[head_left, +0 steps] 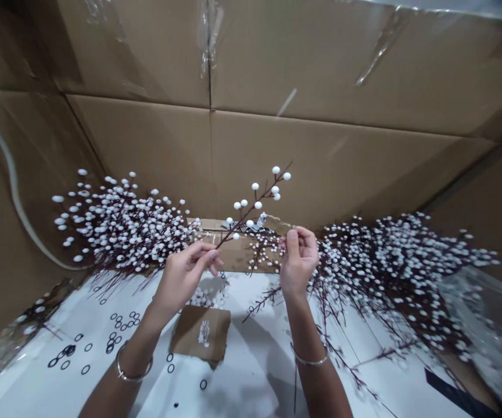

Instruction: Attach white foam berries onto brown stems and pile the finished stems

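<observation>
Head view: left fingers [207,259] pinch a berried sprig [258,205].

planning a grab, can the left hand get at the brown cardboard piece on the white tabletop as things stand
Probably yes: the cardboard piece lies in the open near the left hand, and nothing seems to block the way, though that hand holds a berry stem.

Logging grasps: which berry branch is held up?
The branch slanting up from the left hand; others sit in the left heap, right heap or loose nearby.
</observation>
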The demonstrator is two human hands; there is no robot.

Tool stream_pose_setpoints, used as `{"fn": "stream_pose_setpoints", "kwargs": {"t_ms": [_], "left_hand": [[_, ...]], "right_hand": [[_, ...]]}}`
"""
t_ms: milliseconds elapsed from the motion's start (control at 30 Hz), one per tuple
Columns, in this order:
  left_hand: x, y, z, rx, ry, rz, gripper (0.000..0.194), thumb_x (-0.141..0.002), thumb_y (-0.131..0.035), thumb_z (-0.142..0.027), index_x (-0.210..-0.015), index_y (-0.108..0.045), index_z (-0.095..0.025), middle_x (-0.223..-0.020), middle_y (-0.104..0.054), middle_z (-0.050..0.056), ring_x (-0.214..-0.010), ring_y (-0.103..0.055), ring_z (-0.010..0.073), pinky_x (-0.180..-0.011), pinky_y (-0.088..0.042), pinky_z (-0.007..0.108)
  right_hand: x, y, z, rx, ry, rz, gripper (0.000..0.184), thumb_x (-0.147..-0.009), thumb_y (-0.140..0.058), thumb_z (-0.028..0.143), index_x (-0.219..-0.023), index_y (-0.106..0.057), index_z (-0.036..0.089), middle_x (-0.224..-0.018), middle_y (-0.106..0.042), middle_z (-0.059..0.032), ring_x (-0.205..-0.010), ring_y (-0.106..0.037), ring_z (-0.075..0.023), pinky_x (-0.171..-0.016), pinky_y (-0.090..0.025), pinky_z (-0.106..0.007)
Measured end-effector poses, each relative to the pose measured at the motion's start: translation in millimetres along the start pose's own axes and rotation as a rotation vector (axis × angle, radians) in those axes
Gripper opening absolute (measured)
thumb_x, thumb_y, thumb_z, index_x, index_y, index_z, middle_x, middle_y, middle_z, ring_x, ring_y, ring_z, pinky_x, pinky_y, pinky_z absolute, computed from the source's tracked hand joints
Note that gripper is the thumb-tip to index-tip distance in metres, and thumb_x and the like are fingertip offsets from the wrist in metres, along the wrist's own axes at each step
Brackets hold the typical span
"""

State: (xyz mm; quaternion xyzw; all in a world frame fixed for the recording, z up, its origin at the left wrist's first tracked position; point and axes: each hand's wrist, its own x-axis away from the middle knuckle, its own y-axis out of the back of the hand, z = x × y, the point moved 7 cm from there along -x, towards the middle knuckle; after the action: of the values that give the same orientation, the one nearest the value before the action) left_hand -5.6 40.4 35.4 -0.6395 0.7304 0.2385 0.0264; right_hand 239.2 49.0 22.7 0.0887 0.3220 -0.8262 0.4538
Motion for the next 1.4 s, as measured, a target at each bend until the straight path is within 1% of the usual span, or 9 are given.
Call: {"fn": "stream_pose_setpoints", "kwargs": {"t_ms": [133,467,733,933,1167,1400], "left_hand": [[-1,-0.2,1,0.001,0.005,0.001,0.023,-0.094,-0.056,-0.039,-0.091,-0.063,-0.017,-0.081,-0.071,0.003,-0.066,-0.066,0.0146,-0.066,-0.05,0.026],[-1,0.4,0,0.0,-0.001,-0.008,0.022,-0.094,-0.057,-0.039,-0.091,-0.063,-0.017,-0.081,-0.071,0.002,-0.064,-0.065,0.0137,-0.065,-0.05,0.025],[-1,-0.8,3,0.005,0.008,0.0,0.023,-0.094,-0.057,-0.039,-0.091,-0.064,-0.018,-0.082,-0.071,0.002,-0.065,-0.066,0.0134,-0.066,-0.05,0.025],[-1,0.5,1,0.006,0.009,0.001,0.023,-0.094,-0.057,-0.039,-0.091,-0.063,-0.017,-0.083,-0.071,0.002,-0.065,-0.065,0.0133,-0.066,-0.05,0.025],[-2,0.5,4,0.029,0.015,0.012,0.024,-0.094,-0.056,-0.04,-0.095,-0.063,-0.017,-0.082,-0.071,0.004,-0.065,-0.066,0.015,-0.065,-0.051,0.026],[-3,-5.0,4,-0.041,-0.022,0.044,0.024,-0.096,-0.052,-0.039,-0.096,-0.063,-0.017,-0.082,-0.071,0.003,-0.06,-0.064,0.014,-0.062,-0.048,0.025]], "right_hand": [[-1,2,1,-0.007,0.012,-0.015,0.024,-0.083,-0.069,0.035,-0.096,-0.058,0.018,-0.076,-0.056,0.0019,-0.062,-0.054,-0.0075,-0.06,-0.045,-0.023],[0,2,5,0.084,0.016,-0.021,0.027,-0.083,-0.067,0.039,-0.095,-0.057,0.018,-0.076,-0.055,0.001,-0.062,-0.052,-0.0085,-0.056,-0.043,-0.023],[0,1,8,0.06,0.061,-0.02,0.022,-0.084,-0.069,0.035,-0.094,-0.06,0.017,-0.075,-0.056,0.0015,-0.061,-0.052,-0.0075,-0.056,-0.042,-0.022],[-2,4,9,0.101,0.066,-0.041,0.024,-0.084,-0.066,0.037,-0.094,-0.057,0.017,-0.075,-0.055,0.0013,-0.061,-0.053,-0.0086,-0.057,-0.044,-0.024],[-8,18,14,0.055,0.112,-0.142,0.026,-0.084,-0.067,0.038,-0.096,-0.055,0.018,-0.076,-0.054,0.0012,-0.064,-0.054,-0.009,-0.061,-0.044,-0.025],[-15,31,28,0.216,0.226,-0.236,0.025,-0.086,-0.064,0.04,-0.096,-0.055,0.018,-0.08,-0.054,-0.0003,-0.066,-0.054,-0.0104,-0.06,-0.044,-0.026]]}}
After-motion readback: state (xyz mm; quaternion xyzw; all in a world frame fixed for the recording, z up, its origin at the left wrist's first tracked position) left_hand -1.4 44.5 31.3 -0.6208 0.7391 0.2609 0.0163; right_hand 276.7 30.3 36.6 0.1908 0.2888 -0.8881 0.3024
